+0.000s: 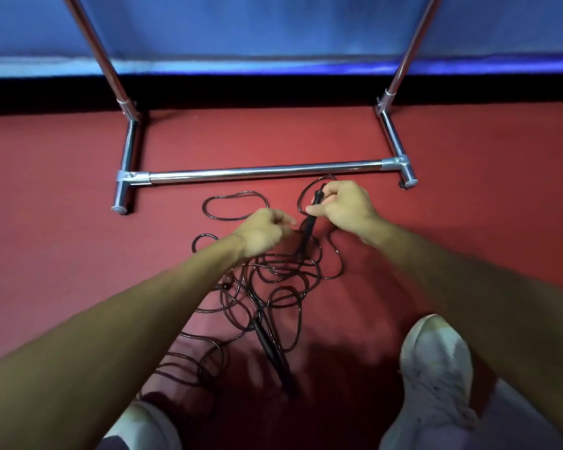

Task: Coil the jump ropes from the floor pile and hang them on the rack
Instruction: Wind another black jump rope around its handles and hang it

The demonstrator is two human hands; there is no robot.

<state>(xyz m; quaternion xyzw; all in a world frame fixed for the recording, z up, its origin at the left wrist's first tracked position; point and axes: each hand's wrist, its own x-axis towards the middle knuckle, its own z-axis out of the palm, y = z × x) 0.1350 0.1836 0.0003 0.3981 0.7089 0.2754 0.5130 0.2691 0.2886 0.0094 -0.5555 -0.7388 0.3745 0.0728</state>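
Jump ropes: lie tangled on floor, just in front of rack. Grips one handle in right hand, long axis pointing toward rack. Curls left hand just beside handle's near end; grip on cord not discernible.

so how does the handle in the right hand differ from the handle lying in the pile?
The held handle is gripped by the right hand, near the rack's base bar; the floor handle lies untouched among the rope loops. The held handle is partly hidden by fingers; the floor handle shows its full length. Both are slim and black.
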